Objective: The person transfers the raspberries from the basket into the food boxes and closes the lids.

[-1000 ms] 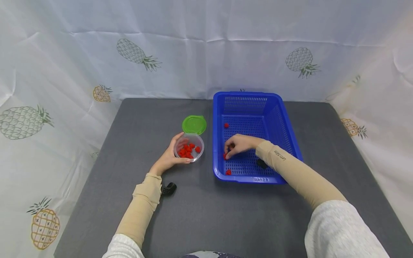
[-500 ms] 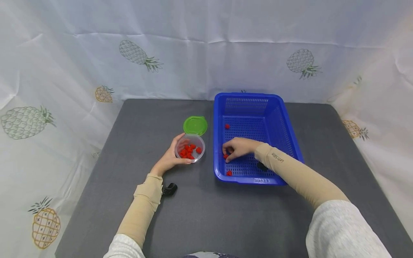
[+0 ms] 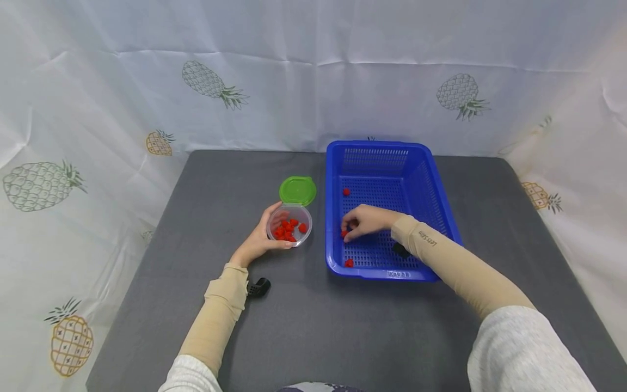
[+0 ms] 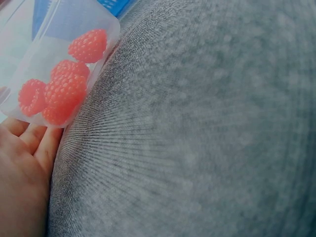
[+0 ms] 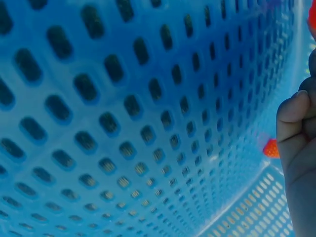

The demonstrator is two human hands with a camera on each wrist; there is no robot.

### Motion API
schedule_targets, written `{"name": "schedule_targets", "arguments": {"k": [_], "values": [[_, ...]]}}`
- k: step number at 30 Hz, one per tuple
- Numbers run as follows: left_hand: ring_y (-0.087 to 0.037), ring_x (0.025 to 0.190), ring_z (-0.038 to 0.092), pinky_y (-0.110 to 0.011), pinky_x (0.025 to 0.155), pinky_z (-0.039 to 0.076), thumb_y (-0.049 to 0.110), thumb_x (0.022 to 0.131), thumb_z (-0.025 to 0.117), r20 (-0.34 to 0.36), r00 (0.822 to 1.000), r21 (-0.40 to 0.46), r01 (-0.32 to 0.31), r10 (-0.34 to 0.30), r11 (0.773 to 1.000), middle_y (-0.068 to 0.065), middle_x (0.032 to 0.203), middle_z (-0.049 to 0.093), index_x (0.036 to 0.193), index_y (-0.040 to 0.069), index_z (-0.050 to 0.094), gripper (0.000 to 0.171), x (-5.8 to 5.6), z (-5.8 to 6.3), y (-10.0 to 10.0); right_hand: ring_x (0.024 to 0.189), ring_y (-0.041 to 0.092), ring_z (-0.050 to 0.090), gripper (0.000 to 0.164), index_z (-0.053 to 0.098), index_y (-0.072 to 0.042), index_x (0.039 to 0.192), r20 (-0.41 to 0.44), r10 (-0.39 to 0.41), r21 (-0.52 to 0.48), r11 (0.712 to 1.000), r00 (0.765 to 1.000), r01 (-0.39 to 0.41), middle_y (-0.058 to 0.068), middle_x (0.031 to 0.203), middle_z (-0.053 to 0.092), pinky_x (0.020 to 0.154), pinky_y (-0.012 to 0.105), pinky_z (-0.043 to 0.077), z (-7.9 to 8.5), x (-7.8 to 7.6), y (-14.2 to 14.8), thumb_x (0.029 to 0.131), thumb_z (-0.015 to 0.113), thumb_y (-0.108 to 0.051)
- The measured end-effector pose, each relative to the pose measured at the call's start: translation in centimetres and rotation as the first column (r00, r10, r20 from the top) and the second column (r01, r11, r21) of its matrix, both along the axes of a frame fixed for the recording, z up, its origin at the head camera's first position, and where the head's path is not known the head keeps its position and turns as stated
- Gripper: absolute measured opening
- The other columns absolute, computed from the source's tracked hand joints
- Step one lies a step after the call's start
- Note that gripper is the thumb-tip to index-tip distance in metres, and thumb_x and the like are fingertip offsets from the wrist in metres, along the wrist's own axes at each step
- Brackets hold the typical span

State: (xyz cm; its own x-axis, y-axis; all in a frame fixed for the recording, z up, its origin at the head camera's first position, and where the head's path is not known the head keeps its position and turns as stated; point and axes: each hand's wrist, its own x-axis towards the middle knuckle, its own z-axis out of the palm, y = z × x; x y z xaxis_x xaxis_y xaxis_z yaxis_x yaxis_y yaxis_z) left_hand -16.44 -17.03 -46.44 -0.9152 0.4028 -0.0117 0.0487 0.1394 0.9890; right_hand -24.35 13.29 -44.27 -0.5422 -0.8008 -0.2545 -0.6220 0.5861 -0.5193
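My left hand grips a clear plastic tub from its left side, thumb at the near side and fingers at the far side. Inside the tub lie several raspberries; the left wrist view shows raspberries through the tub's wall, above my left palm. My right hand reaches into a blue basket and pinches a raspberry between thumb and fingers. Two more raspberries lie in the basket, a far raspberry and a near raspberry. Curled fingers show in the right wrist view.
A green lid lies just behind the tub, on the dark grey table. Wrist-worn black devices show at the left wrist and below the right wrist. A white pineapple-print curtain stands behind the table.
My right hand dips slightly, closes its fingertips on the raspberry, then rises a little with it. The left hand and tub keep their place; the whole head view drifts slightly right.
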Motion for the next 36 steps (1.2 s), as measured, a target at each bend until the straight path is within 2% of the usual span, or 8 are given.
{"name": "schedule_targets", "arguments": {"k": [16, 22, 29, 33, 36], "values": [[-0.031, 0.131, 0.026, -0.046, 0.108, 0.018, 0.006, 0.068, 0.073, 0.0, 1.0, -0.005, -0.011, 0.011, 1.0, -0.016, 0.139, 0.03, 0.139, 0.017, 0.011, 0.095, 0.2, -0.2, -0.1, 0.055, 0.006, 0.041, 0.023, 0.063, -0.025, 0.085, 0.091, -0.112, -0.162, 0.979, 0.99, 0.126, -0.006, 0.062, 0.049, 0.055, 0.02, 0.036, 2.2, -0.2, 1.0, 0.074, 0.065, -0.045], [-0.031, 0.131, 0.026, -0.046, 0.108, 0.019, 0.006, 0.068, 0.073, 0.007, 1.0, -0.009, -0.014, 0.014, 1.0, -0.017, 0.139, 0.03, 0.139, 0.016, 0.011, 0.095, 0.2, -0.2, -0.1, 0.054, 0.01, 0.042, 0.021, 0.065, -0.025, 0.086, 0.156, -0.181, -0.236, 0.948, 0.971, 0.215, -0.002, 0.064, 0.052, 0.055, 0.025, 0.038, 2.7, -0.3, 1.5, 0.074, 0.065, -0.042], [-0.031, 0.13, 0.026, -0.047, 0.108, 0.019, 0.006, 0.068, 0.072, 0.005, 1.0, -0.007, -0.008, 0.008, 1.0, -0.016, 0.139, 0.03, 0.139, 0.016, 0.011, 0.094, 0.1, -0.1, -0.1, 0.057, 0.011, 0.043, 0.025, 0.065, -0.024, 0.088, 0.216, -0.279, -0.228, 0.918, 0.936, 0.326, 0.007, 0.069, 0.056, 0.057, 0.026, 0.039, 3.4, -0.3, 1.9, 0.073, 0.066, -0.044], [-0.031, 0.13, 0.027, -0.047, 0.108, 0.019, 0.007, 0.068, 0.072, 0.01, 1.0, -0.015, -0.008, 0.008, 1.0, -0.014, 0.139, 0.03, 0.139, 0.017, 0.01, 0.095, 0.1, 0.0, -0.1, 0.058, 0.012, 0.044, 0.022, 0.065, -0.02, 0.089, 0.239, -0.303, -0.257, 0.897, 0.923, 0.361, 0.009, 0.071, 0.055, 0.058, 0.026, 0.04, 4.7, 0.1, 1.7, 0.076, 0.065, -0.037], [-0.031, 0.13, 0.027, -0.047, 0.107, 0.02, 0.007, 0.068, 0.073, 0.01, 1.0, -0.013, -0.011, 0.011, 1.0, -0.014, 0.139, 0.031, 0.139, 0.017, 0.01, 0.095, -0.1, 0.0, -0.1, 0.06, 0.011, 0.044, 0.02, 0.065, -0.017, 0.09, 0.238, -0.315, -0.289, 0.88, 0.919, 0.377, 0.004, 0.07, 0.054, 0.059, 0.026, 0.041, 6.0, 0.5, 1.3, 0.077, 0.066, -0.032]]}}
